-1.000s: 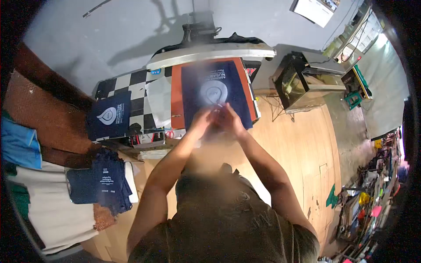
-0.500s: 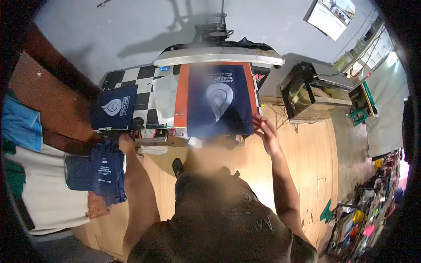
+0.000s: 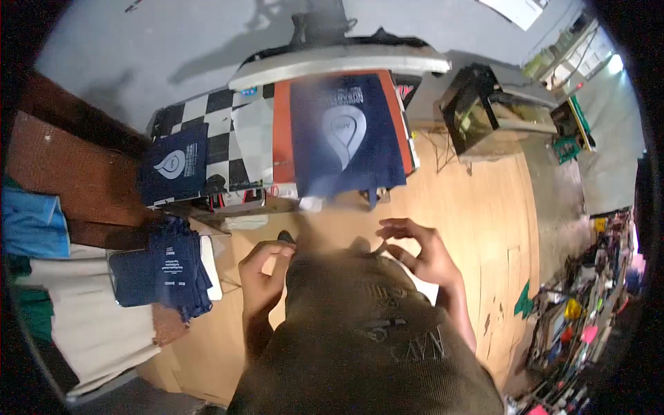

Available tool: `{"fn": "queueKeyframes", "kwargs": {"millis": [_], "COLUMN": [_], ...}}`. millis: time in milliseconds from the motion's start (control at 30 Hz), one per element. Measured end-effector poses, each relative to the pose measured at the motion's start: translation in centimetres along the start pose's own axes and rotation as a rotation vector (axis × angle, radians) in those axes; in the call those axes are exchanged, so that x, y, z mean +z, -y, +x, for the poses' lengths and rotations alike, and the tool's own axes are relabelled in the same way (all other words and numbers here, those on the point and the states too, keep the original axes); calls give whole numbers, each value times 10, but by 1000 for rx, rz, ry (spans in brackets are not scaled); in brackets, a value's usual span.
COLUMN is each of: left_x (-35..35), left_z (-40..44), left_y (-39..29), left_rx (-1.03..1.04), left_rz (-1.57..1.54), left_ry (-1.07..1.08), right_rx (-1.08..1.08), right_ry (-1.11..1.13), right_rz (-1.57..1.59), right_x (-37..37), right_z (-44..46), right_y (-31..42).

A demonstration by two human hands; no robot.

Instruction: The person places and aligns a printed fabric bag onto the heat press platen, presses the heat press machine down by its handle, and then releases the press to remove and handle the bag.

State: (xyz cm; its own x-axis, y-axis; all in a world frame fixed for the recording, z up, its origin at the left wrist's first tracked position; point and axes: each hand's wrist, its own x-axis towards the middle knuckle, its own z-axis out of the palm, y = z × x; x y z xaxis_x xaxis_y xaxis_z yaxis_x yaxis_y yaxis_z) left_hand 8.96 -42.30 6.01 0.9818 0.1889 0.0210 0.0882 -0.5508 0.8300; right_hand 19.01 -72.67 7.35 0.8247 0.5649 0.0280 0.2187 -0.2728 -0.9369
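My left hand [image 3: 265,277] is in the air in front of my body, beside the dark shirt I wear, its fingers loosely bent with nothing visible in them. Opposite it, my right hand [image 3: 423,257] hovers with thumb and fingers apart, also bare. Beyond both hands, a navy cloth bag [image 3: 384,138] with a pale drop-shaped logo lies on an orange board [image 3: 283,131]. A strap-like strip hangs from its near edge. Neither hand touches it. A second navy printed bag [image 3: 155,166] rests to the left on the checkered surface [image 3: 218,124].
Navy printed cloth pieces [image 3: 181,277] are stacked at left, near a cream cloth [image 3: 104,304] and a blue cloth [image 3: 34,221]. A long pale bar [image 3: 346,62] spans behind the board. A glass-sided box [image 3: 477,117] stands right; clutter [image 3: 567,332] lines the far right.
Both hands have drawn back toward my body, the left from the table's left edge, the right from the bag's near corner. The bag's near edge now looks slightly skewed, with a strip hanging.
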Motion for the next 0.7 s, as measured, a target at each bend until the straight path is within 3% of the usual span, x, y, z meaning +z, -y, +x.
{"fn": "queueKeyframes", "kwargs": {"millis": [67, 133, 167, 200, 233, 300, 367, 400, 500, 533, 600, 633, 667, 700], "left_x": [8, 22, 51, 70, 89, 84, 91, 85, 53, 38, 30, 30, 29, 37], "left_z": [-15, 8, 28, 56, 84, 123, 161, 171, 152, 130, 101, 85, 72, 62], "left_y": [46, 78, 111, 140, 168, 119, 84, 67, -6, -41, -46, -44, -44, -27], "left_rx": [9, -156, -13, 28, 77, 335, 329, 317, 344, 287, 340, 261, 156, 232], "left_rz": [-125, -229, -339, -245, -154, -23, 63, 112, 224, 105, 215, 181, 146, -10], "left_ry": [-173, -99, -177, -93, -13, 107, 91, 94, -9, 16, -55, -25, 31, 16], "right_rx": [47, 93, -77, 11, -59, -186, -255, -306, -454, -433, -273, -287, -128, 36], "right_ry": [11, -90, -73, -57, 4, 83, 148, 57, 21, 11, 35, 32, 67, 92], "right_rz": [31, -33, -180, -16, 48, 52, -110, -99, -126, -148, -102, -107, -176, -245], "right_x": [6, 21, 28, 39, 48, 50, 37, 33, 6, -4, -24, -29, -32, -41], "right_z": [-2, 15, 27, 41, 56, 85, 113, 123, 142, 142, 133, 129, 129, 136], "right_y": [-41, -73, -102, -97, -93, -78, -60, -41, -14, -6, 1, -6, -25, -54]}}
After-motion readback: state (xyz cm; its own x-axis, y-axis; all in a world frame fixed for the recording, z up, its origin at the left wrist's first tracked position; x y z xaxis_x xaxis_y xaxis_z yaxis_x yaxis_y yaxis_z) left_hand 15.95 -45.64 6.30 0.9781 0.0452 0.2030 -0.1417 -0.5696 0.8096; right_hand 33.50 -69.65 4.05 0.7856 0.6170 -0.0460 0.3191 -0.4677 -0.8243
